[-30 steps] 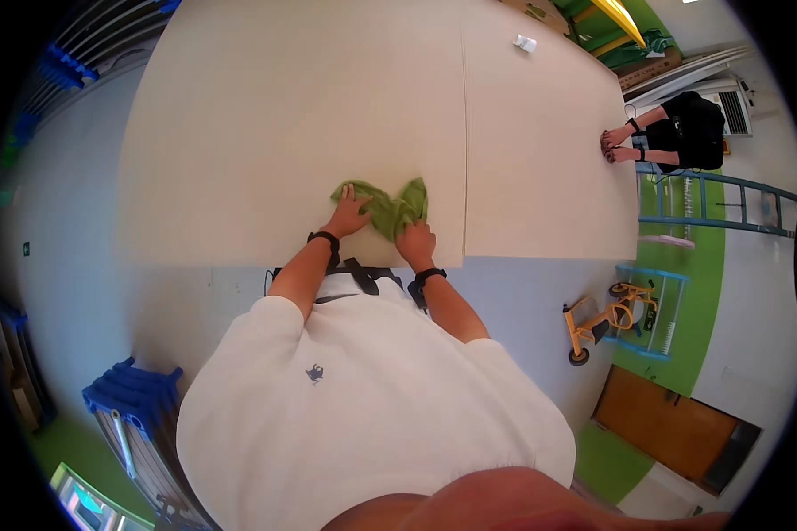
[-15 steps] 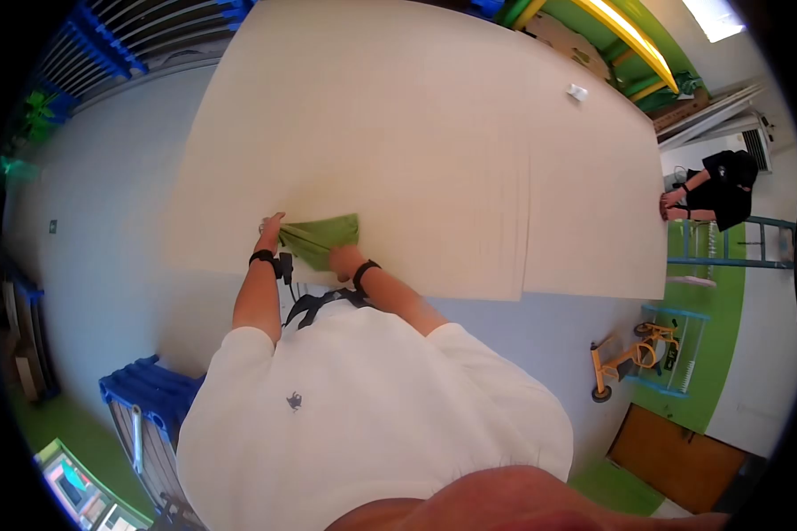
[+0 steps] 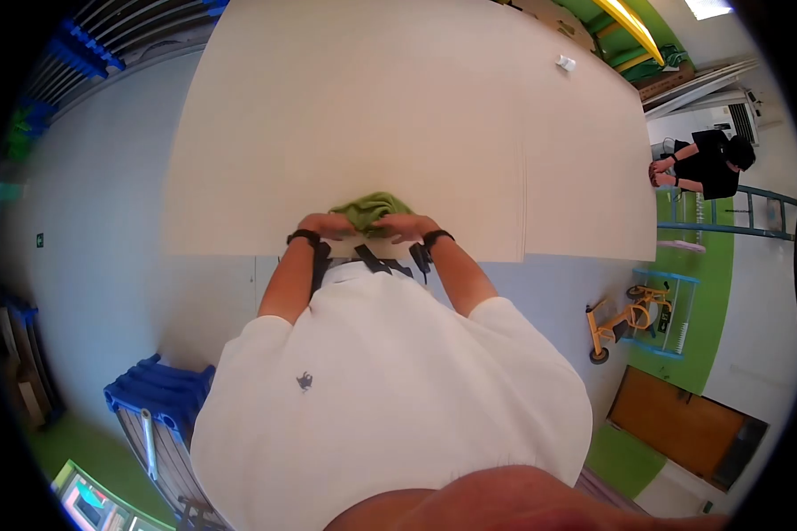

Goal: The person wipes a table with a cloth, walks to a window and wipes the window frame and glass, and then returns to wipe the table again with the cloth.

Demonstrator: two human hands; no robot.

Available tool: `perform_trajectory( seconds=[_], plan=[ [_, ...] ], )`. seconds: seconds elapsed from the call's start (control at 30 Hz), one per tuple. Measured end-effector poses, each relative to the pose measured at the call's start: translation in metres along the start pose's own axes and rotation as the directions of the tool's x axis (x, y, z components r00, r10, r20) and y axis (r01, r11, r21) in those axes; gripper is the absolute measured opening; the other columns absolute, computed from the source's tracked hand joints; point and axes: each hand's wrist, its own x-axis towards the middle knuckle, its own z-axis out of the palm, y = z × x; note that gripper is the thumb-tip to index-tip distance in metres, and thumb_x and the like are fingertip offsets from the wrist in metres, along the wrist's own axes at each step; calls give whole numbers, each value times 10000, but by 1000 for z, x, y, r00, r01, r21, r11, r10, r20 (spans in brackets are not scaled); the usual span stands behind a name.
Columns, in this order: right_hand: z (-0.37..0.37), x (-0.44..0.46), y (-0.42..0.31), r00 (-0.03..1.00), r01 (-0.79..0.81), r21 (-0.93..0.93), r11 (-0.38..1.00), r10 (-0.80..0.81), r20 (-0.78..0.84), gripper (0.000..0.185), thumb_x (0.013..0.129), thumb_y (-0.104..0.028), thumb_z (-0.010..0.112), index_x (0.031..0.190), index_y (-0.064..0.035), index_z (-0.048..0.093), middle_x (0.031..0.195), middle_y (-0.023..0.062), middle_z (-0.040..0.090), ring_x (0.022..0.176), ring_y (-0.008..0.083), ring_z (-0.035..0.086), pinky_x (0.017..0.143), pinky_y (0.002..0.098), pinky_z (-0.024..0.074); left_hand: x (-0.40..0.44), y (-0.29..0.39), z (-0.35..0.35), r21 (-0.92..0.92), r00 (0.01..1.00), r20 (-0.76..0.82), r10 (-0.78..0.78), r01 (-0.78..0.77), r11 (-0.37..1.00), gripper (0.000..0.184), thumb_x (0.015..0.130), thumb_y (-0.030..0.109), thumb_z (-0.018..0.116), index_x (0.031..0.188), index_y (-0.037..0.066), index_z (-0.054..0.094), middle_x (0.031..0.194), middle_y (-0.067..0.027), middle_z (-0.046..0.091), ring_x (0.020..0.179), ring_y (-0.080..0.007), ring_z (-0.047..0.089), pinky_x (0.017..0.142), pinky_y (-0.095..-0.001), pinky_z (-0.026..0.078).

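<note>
A green cloth (image 3: 374,209) lies bunched up near the front edge of the pale table (image 3: 363,106). My left hand (image 3: 329,227) is at the cloth's left side, its fingers closed on the lower edge. From the right, my right hand (image 3: 405,227) grips the cloth too, with fingertips tucked at its lower edge. Both hands are close together, a small gap between them. Black bands circle both wrists.
A small white object (image 3: 565,63) sits at the table's far right. Another person (image 3: 713,165) leans at the right edge, hands on the table. Beyond are a ladder (image 3: 762,212), a yellow tricycle (image 3: 627,320) and stacked blue-ended frames (image 3: 155,389) at lower left.
The cloth was stretched between my hands at the left; now it is gathered into a bunch in front of me. My hands have moved right along with it, and the view has shifted.
</note>
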Motion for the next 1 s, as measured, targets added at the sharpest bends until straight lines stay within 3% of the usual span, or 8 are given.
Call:
perform_trajectory(
  seconds=[0.07, 0.17, 0.33, 0.5, 0.63, 0.87, 0.97, 1.0],
  plan=[
    [-38, 0, 38, 978, 39, 97, 995, -18, -206, 793, 824, -531, 573, 1413, -88, 278, 1447, 154, 289, 1233, 292, 429, 999, 434, 372, -94, 160, -6, 368, 953, -123, -277, 303, 879, 711, 631, 484, 639, 1251, 149, 543, 1378, -162, 427, 1160, -296, 507, 979, -420, 391],
    [-49, -18, 82, 838, 208, 385, 899, 39, -544, 674, 875, -502, 517, 1384, -99, 334, 1421, 155, 310, 1270, 291, 371, 1011, 463, 363, -58, 163, 12, 491, 988, -115, -106, 150, 858, 699, 661, 393, 630, 1285, 104, 501, 1444, -213, 306, 1242, -321, 440, 1001, -421, 375],
    [-28, -50, 115, 828, 283, 600, 748, 126, -547, 832, 813, -615, 535, 1387, -53, 318, 1407, 181, 321, 1167, 348, 473, 920, 466, 448, -14, 124, 9, 468, 924, 141, 357, -380, 798, 715, 761, 205, 561, 1413, 54, 310, 1524, -177, 79, 1347, -319, 287, 1083, -364, 281],
    [-50, -7, 107, 820, -195, -147, 970, 79, -568, 1097, 704, -684, 598, 1263, 208, 291, 1107, 287, 579, 958, 321, 624, 771, 375, 520, -60, 88, 17, 259, 983, 107, 147, -171, 951, 676, 802, 123, 549, 1422, 66, 287, 1535, -128, 62, 1368, -302, 245, 1102, -365, 253],
    [-32, 48, 65, 742, 19, -633, 774, -435, -510, 1037, 696, -588, 647, 1175, 260, 291, 933, 307, 618, 882, 372, 630, 749, 389, 511, -74, 60, 30, 291, 989, 70, 130, -145, 946, 673, 820, 110, 536, 1435, 100, 262, 1538, -105, 57, 1374, -297, 231, 1113, -368, 233],
    [33, 100, 19, 819, 313, -661, 683, -546, -176, 731, 753, -326, 631, 1146, 213, 329, 901, 339, 597, 865, 433, 608, 758, 425, 506, -68, 59, 53, 460, 999, -48, 21, 4, 888, 491, 789, 138, 484, 1280, 122, 472, 1333, -164, 464, 1231, -324, 436, 1078, -591, 182],
    [0, 71, 35, 711, 143, -689, 711, -558, -428, 633, 749, -174, 640, 1163, 169, 305, 975, 334, 572, 865, 449, 594, 752, 489, 492, -67, 54, 53, 219, 894, -372, 249, -176, 960, 456, 804, 156, 498, 1260, 150, 487, 1381, -155, 412, 1287, -330, 369, 1080, -592, 140],
    [-26, 51, 45, 681, 82, -648, 757, -517, -518, 624, 741, -156, 649, 1167, 147, 308, 1004, 331, 556, 887, 444, 587, 749, 496, 490, -72, 72, 52, 358, 840, -510, 188, 9, 934, 479, 803, 162, 524, 1280, 175, 477, 1422, -141, 353, 1318, -348, 308, 1073, -604, 135]
  ],
)
